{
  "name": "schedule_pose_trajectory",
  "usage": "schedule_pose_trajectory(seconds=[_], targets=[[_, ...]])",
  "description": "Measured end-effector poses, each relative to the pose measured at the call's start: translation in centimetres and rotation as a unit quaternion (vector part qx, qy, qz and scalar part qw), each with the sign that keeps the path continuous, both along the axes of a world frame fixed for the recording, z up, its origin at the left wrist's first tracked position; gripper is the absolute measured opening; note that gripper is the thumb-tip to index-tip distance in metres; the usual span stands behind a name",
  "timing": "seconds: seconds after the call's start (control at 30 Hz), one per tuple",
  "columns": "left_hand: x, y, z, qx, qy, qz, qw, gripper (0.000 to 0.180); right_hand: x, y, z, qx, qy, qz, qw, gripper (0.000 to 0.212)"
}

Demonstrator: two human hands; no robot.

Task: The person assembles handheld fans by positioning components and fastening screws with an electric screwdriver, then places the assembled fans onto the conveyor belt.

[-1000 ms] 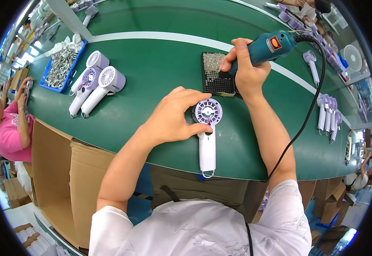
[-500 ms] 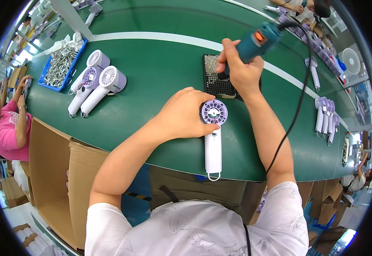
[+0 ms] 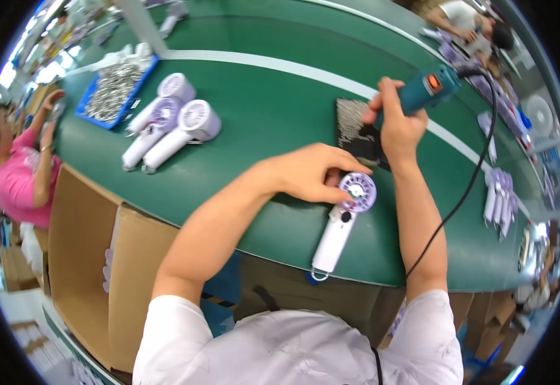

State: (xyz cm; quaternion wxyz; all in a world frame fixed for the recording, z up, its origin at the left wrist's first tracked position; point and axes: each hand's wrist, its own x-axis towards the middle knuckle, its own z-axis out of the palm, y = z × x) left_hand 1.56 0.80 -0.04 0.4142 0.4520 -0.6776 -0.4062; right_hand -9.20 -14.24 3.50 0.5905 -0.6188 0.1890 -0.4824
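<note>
My left hand (image 3: 315, 172) grips the round purple head of a handheld fan (image 3: 336, 237), thumb on one side and fingers on the other. The fan lies face up near the bench's front edge, its white handle and wire loop slanting toward me. My right hand (image 3: 400, 122) is wrapped round a teal electric screwdriver (image 3: 429, 90) with an orange switch. Beneath that hand sits a black screw tray (image 3: 355, 131) holding many small metal screws. The screwdriver's tip is hidden behind my right hand and the tray.
Several handheld fans (image 3: 176, 128) lie at the left beside a blue tray (image 3: 114, 96) of metal loops. More fans (image 3: 500, 199) lie at the right. A black cord (image 3: 463, 212) hangs past my right forearm. An open cardboard box (image 3: 87, 256) stands left, near a person in pink (image 3: 23, 176).
The view has shifted, so most things sit further right. The fan has turned, its handle now slanting to the lower left. My right hand still holds the screwdriver over the screw tray.
</note>
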Motion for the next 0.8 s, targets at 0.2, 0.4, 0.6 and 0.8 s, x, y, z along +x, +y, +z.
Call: schedule_pose_trajectory(seconds=[0.2, 0.4, 0.6, 0.8], targets=[[0.3, 0.3, 0.8, 0.034, 0.010, -0.026, 0.999, 0.072, -0.3, -0.6, -0.4, -0.021, -0.018, 0.001, 1.000, 0.018], [-0.4, 0.0, 0.3, 0.008, -0.011, -0.003, 1.000, 0.070, -0.5, 0.2, -0.3, -0.070, -0.007, 0.033, 0.997, 0.017], [-0.4, -0.1, -0.2, 0.020, -0.004, 0.028, 0.999, 0.068, -0.7, 0.7, -0.2, -0.077, 0.004, 0.051, 0.996, 0.017], [-0.5, -0.1, -0.5, 0.041, -0.012, 0.063, 0.997, 0.064, -1.0, 0.3, -0.8, -0.046, -0.057, 0.041, 0.996, 0.014]])
